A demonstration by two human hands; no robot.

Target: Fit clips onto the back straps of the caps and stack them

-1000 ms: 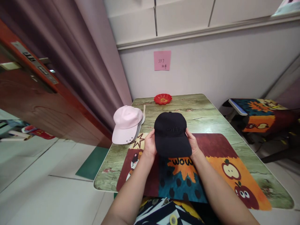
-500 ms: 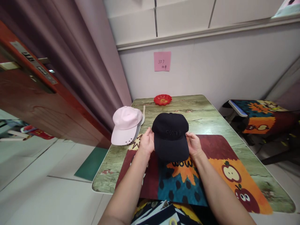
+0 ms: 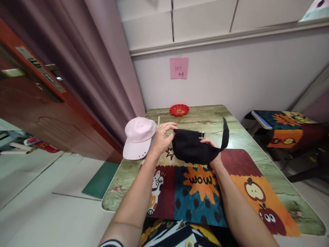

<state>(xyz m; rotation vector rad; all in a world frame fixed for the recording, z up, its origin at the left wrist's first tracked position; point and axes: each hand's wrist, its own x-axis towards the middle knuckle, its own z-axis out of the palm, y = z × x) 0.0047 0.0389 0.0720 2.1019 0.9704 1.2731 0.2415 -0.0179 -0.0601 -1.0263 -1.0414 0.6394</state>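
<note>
A black baseball cap (image 3: 191, 147) is held up over the printed mat, its back strap hanging loose and sticking up at the right, with a small metal buckle (image 3: 203, 134) on its upper edge. My left hand (image 3: 164, 137) pinches the cap's left edge between thumb and fingers. Its right part is gripped by my right hand (image 3: 212, 147), the thumb on top near the buckle and the other fingers mostly hidden underneath. Just left of my left hand lies a pale pink cap (image 3: 140, 133), with a grey cap partly showing beneath it.
The table (image 3: 120, 187) has a wood-pattern top and carries a colourful mat (image 3: 195, 209). A red scalloped dish (image 3: 179, 110) sits at its far edge by the wall, under a pink note (image 3: 179, 68). A wooden door (image 3: 64, 123) and curtain are on the left, a second mat-covered surface (image 3: 285, 127) on the right.
The black cap has been turned from its front and brim facing me to its back, with the strap now loose at the right. Both hands have shifted their hold on it.
</note>
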